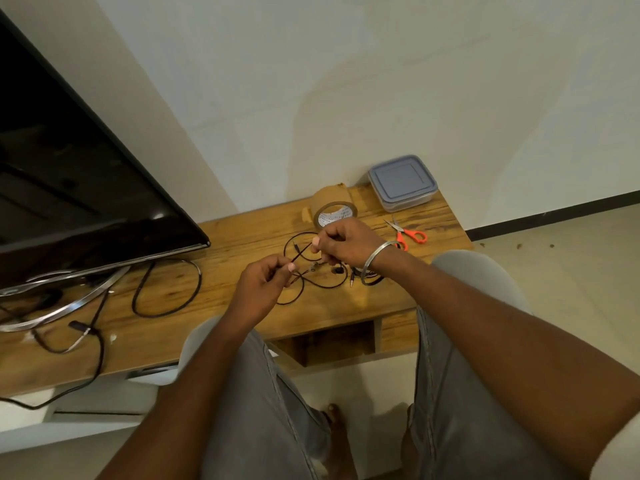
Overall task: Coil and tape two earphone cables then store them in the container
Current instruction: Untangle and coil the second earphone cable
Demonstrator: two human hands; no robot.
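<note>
My left hand is curled, thumb and fingertips pinching a thin black earphone cable. My right hand pinches the same cable a little higher and further from me, so a short stretch runs taut between the two hands. A bangle sits on the right wrist. Beyond the right thumb the cable's plug end sticks out free. The rest of it trails onto the desk in loose, uneven loops below and between my hands, with the earbuds lying on the wood just under the right hand.

A second earphone cable lies bunched on the desk under my right wrist, partly hidden by the bangle; I cannot tell how neatly it is gathered.

Just behind my right knuckles is a roll of brown tape, its hollow core facing me. To the right of the wrist lie orange-handled scissors, blades pointing away towards the wall. At the far right corner of the desk, against the wall, stands the clear plastic container with its grey-blue lid on, well apart from both cables.

Further left, a thicker black cord loops across the wood, and a dark screen stands on its curved metal foot. My knees in grey trousers fill the near edge.
</note>
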